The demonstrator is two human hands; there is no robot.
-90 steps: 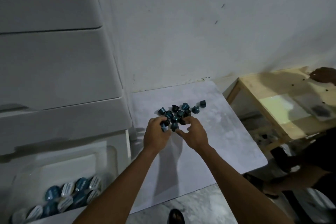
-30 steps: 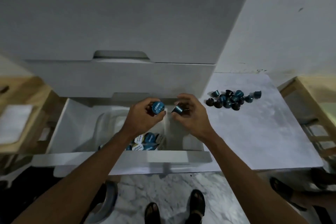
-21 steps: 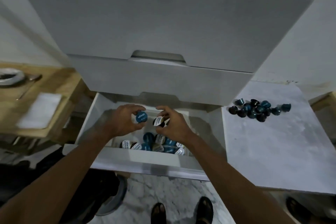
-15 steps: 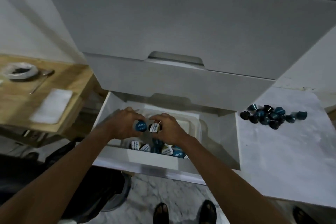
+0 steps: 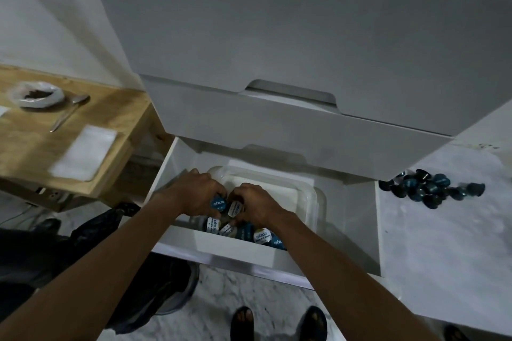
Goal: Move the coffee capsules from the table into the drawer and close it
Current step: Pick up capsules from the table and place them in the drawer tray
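Observation:
The bottom drawer (image 5: 230, 250) of a white cabinet stands pulled out. Inside it a clear plastic tub (image 5: 310, 199) holds several blue coffee capsules (image 5: 261, 235) with printed foil lids. My left hand (image 5: 194, 195) is shut on a blue-lidded capsule (image 5: 218, 204) just above the heap. Beside it my right hand (image 5: 256, 206) is shut on a white-lidded capsule (image 5: 235, 208). Both hands are inside the tub, nearly touching each other. On the white table (image 5: 443, 243) to the right lies a cluster of several dark blue capsules (image 5: 426, 188).
Two shut drawers (image 5: 291, 124) overhang the open one. A wooden bench (image 5: 69, 130) to the left carries a bowl, a spoon and a white pad. Dark bags lie on the marble floor at lower left, and my feet (image 5: 279, 321) stand below the drawer front.
Both hands lifted capsules from the table heap, carried them left over the drawer, and have sunk lower into the tub. The view has swung left and down.

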